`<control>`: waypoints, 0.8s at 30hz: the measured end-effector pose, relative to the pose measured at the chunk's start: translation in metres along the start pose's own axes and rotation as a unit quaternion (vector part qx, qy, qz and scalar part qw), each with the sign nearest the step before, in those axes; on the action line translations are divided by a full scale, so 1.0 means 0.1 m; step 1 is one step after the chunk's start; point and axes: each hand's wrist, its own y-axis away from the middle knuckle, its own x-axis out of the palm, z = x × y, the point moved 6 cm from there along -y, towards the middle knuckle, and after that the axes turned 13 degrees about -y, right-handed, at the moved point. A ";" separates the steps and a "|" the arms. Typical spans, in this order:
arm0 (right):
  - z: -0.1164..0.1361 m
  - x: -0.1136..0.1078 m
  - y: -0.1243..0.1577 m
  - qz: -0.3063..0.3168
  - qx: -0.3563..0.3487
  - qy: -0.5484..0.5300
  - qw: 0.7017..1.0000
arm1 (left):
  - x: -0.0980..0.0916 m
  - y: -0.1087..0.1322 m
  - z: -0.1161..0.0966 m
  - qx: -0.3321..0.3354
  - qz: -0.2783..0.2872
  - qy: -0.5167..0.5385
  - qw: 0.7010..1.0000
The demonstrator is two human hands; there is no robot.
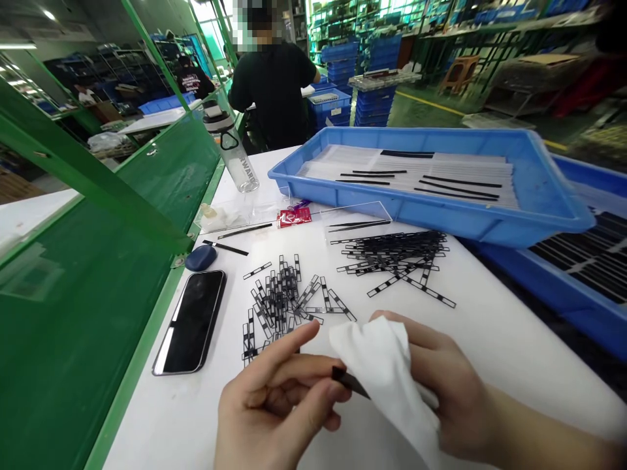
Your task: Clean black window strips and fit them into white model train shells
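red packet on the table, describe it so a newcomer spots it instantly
Find the big blue tray on the white table. In front of its left end lies a small packet with pale marks, the only red thing on that table.

A yellow line [431, 104] crosses the green floor [421, 121] near a brown stool [463, 64], loaded shelves [337, 25] behind.

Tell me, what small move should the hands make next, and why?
Probably slide the cloth along the strip: the left hand pinches the dark strip near one end, while the right hand holds the white cloth against it, covering part of it, so a gentle wiping stroke seems to fit.
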 end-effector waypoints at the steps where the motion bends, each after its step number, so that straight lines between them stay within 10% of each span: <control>1: 0.01 -0.02 0.00 -0.011 -0.006 0.003 1.000 | -0.01 0.00 0.00 0.000 -0.009 0.001 1.000; 24: 0.02 0.06 0.05 0.045 -0.029 0.036 0.998 | -0.16 -0.11 -0.06 0.046 -0.038 0.013 0.998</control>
